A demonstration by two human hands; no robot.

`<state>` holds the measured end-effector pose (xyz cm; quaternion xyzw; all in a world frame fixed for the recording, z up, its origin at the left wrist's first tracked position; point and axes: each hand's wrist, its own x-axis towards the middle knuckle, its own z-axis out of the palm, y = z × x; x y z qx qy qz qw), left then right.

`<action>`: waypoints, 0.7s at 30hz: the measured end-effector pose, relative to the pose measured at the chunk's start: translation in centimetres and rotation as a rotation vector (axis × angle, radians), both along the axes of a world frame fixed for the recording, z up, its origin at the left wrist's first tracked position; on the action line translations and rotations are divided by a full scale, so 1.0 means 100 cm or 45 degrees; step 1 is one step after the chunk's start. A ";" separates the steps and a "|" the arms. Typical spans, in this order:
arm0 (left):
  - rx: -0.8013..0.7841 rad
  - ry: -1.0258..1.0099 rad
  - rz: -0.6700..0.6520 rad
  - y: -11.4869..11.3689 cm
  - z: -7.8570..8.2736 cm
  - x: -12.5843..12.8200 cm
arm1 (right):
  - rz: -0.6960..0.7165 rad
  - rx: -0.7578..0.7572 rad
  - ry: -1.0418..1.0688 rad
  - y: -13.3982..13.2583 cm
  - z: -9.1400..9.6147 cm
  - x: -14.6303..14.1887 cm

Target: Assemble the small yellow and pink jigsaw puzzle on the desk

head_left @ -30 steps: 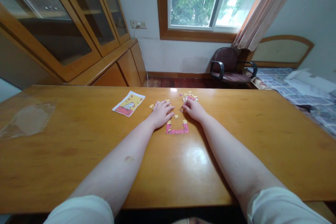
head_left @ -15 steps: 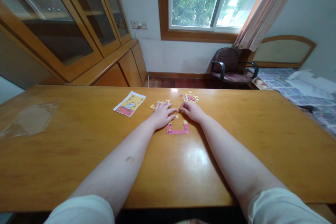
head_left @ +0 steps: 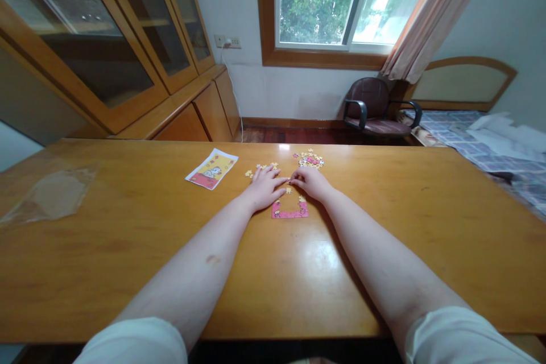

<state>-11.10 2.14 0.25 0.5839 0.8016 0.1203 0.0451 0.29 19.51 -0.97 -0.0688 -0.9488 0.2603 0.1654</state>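
My left hand (head_left: 265, 187) lies palm down with its fingers spread, beside several loose yellow puzzle pieces (head_left: 249, 174). Thumb and fingertips of my right hand (head_left: 313, 182) are pinched on a small puzzle piece (head_left: 289, 181), just right of the left fingertips. Below them rests a loose yellow puzzle piece (head_left: 289, 190). Nearer to me is a joined pink puzzle border (head_left: 290, 214), U-shaped, with yellow pieces at its upper ends; the left hand partly covers its left side. Beyond the right hand sits a pile of mixed puzzle pieces (head_left: 311, 160).
A picture sheet (head_left: 212, 169) with a yellow and pink cartoon lies left of the hands. Farther left is a clear plastic bag (head_left: 51, 193) on the wooden table (head_left: 273, 290). Past the table stand a dark armchair (head_left: 369, 105), a glass-fronted cabinet (head_left: 140, 57) and a bed (head_left: 464, 136).
Both hands keep nearly the same places. The right fingers shift very slightly at the small piece; the whole view moves a touch.
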 end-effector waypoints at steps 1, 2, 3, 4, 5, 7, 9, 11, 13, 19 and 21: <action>-0.002 -0.001 -0.002 0.000 0.000 0.000 | -0.017 0.009 -0.008 -0.002 0.000 -0.001; -0.004 -0.003 -0.003 0.000 0.000 0.000 | -0.036 0.021 -0.018 -0.003 0.000 -0.001; -0.006 -0.004 -0.004 0.000 0.000 0.001 | -0.051 0.032 -0.026 -0.004 0.000 -0.002; -0.007 -0.004 -0.003 0.000 0.000 0.001 | -0.065 0.043 -0.030 -0.005 0.000 -0.002; -0.007 -0.004 -0.003 0.000 0.000 0.001 | -0.074 0.051 -0.033 -0.006 0.000 -0.003; -0.004 -0.003 -0.001 0.001 0.001 0.001 | -0.077 0.059 -0.041 -0.006 0.000 -0.003; -0.004 -0.003 0.008 0.001 0.001 0.002 | -0.073 0.066 -0.049 -0.006 -0.001 -0.002; -0.008 -0.003 0.014 0.001 0.002 0.002 | -0.073 0.078 -0.055 -0.006 -0.001 -0.002; -0.014 -0.005 0.012 0.001 0.003 0.003 | -0.084 0.089 -0.046 -0.006 0.000 -0.001; -0.010 -0.023 0.014 0.000 0.003 0.003 | -0.088 0.029 -0.016 -0.002 0.002 0.004; -0.009 -0.023 0.015 0.000 0.002 0.002 | -0.079 0.017 -0.025 -0.001 0.002 0.005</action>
